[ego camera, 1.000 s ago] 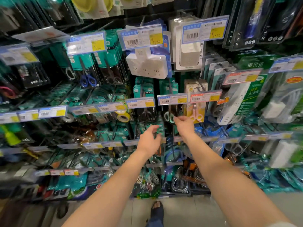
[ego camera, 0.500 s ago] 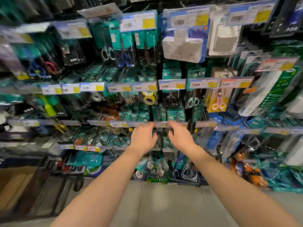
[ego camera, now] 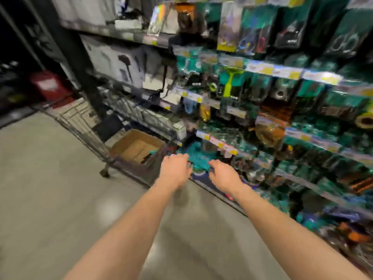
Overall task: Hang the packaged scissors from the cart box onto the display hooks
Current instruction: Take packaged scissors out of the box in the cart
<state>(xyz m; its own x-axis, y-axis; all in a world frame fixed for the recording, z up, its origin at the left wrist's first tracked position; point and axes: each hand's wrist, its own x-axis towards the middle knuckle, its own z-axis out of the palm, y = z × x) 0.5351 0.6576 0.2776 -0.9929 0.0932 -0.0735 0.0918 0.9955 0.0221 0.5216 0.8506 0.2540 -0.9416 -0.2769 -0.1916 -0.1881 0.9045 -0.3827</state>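
A: Swung left and down since a second ago, away from the hanging stock.
B: Hands?
A: Loosely spread, empty: left hand (ego camera: 175, 170), right hand (ego camera: 224, 175), just right of cart box (ego camera: 129, 145).
B: Packaged scissors (ego camera: 151, 155)?
A: Inside that box, at its right edge.

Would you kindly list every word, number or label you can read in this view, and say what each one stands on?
Nothing can be read: motion blur smears the whole frame.
Price tags on the shelf rails: white and yellow, print blurred.
Hanging packages: teal and black, print blurred.
Cardboard box in the cart: no print shows.
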